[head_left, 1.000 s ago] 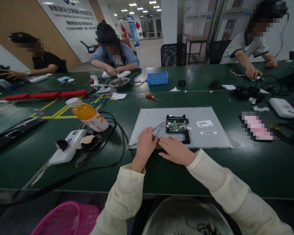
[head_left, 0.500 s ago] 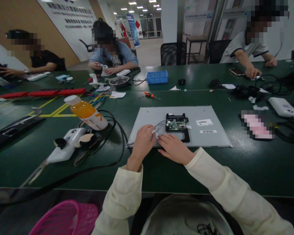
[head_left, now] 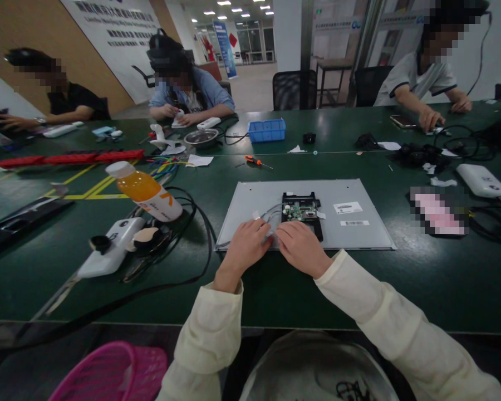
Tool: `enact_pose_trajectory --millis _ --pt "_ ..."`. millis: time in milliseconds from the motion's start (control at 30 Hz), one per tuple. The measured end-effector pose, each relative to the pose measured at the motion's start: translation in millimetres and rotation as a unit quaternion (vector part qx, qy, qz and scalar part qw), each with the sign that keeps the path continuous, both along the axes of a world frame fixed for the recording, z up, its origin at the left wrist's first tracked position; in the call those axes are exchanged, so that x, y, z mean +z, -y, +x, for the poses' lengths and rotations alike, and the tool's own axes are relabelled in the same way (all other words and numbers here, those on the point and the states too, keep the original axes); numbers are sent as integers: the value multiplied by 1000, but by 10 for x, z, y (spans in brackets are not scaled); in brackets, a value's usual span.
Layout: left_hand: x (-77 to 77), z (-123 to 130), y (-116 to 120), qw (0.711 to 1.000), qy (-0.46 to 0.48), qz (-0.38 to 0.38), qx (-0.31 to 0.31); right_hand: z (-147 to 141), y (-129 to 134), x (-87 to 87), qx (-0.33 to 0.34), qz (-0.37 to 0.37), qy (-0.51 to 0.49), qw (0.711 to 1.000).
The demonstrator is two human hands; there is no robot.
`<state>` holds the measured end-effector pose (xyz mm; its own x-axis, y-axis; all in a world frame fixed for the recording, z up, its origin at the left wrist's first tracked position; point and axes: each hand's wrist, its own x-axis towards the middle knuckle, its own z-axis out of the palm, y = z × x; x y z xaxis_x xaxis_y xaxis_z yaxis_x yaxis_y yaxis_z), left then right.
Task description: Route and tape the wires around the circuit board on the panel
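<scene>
Grip: left hand (head_left: 247, 245) and right hand (head_left: 303, 248) curled, cannot tell whether grasping anything | panel (head_left: 338, 236) lies under fingers, toward surface's (head_left: 292, 295) near edge, long axis parallel to it | grey cables (head_left: 271, 213) just beyond, left hand nearer | circuit board (head_left: 300, 213) beyond right hand, which partly covers black frame (head_left: 317, 228) | bottle (head_left: 146, 192) left of panel, screwdriver (head_left: 253, 160) toward far edge

black frame (head_left: 301, 197) partly behind the right hand (head_left: 302, 247)

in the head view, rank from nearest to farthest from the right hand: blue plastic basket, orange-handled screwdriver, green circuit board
1. Green circuit board, just beyond the right hand
2. Orange-handled screwdriver, beyond the flat grey panel, leftward
3. Blue plastic basket, farther across, leftward
</scene>
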<state>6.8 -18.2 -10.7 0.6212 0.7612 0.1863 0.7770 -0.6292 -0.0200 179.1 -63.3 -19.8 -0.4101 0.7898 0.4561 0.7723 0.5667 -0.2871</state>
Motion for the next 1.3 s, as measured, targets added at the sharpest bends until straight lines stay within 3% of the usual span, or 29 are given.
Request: enact_pose_trajectory --millis 200,433,600,700,833,1067,1300 --pt "15 -28 -22 999 -16 33 24 -9 9 -1 3 -1 7 1000" --pt "62 -172 -60 986 60 117 103 98 -67 15 -17 18 -13 1000" --pt "25 -212 -92 985 49 109 126 537 -325 17 -132 22 -91 987" --pt "12 -199 -92 984 47 101 140 904 -482 -59 -209 -15 -137 968" --pt "35 -184 -72 979 74 109 155 1274 -581 -209 -260 -80 -139 952" --pt "50 -158 -53 976 92 110 165 1333 -571 -282 -210 -175 -165 948" --pt "31 -141 -52 979 86 98 159 1228 -573 -276 -176 -206 -160 949"
